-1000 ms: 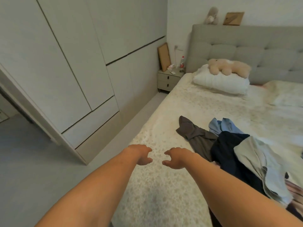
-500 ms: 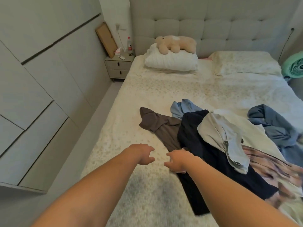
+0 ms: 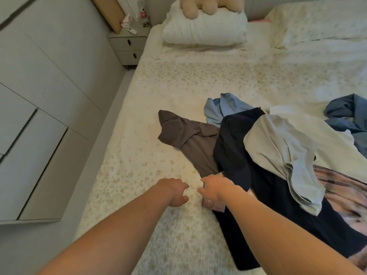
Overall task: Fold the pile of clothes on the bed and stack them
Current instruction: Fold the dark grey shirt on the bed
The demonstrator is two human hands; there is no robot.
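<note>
Across the centre and right of the frame lies the bed (image 3: pixel 178 92), covered in a pale speckled sheet. Down the left edge stand grey wardrobe doors (image 3: pixel 43 80). At upper centre a white pillow (image 3: pixel 204 26) rests on the bed, with a beige plush toy (image 3: pixel 200 4) on top of it, partly cut off by the frame edge. A second pillow (image 3: pixel 317 18) lies at upper right. A nightstand (image 3: pixel 129 46) with 2 drawers stands at upper left, beside the bed, carrying small items too blurred to identify.

The pile of clothes (image 3: pixel 278 165) occupies the right half of the frame, unfolded. Its parts: a navy garment (image 3: pixel 238 155) running from centre to lower right; a pale grey-green garment (image 3: pixel 282 155) lying over it; a brown garment (image 3: pixel 188 135) at the pile's left edge; a light blue garment (image 3: pixel 222 108) behind; a blue garment (image 3: pixel 349 116) at the right edge, set apart; a plaid piece (image 3: pixel 341 187) at lower right.

At lower centre, both forearms reach forward. The left hand (image 3: pixel 174 191) is over bare sheet, fingers loosely curled, holding nothing. The right hand (image 3: pixel 216 189) is just beside it, at the pile's near edge, over a pinkish fabric corner (image 3: pixel 212 205); whether it grips that fabric cannot be told.
</note>
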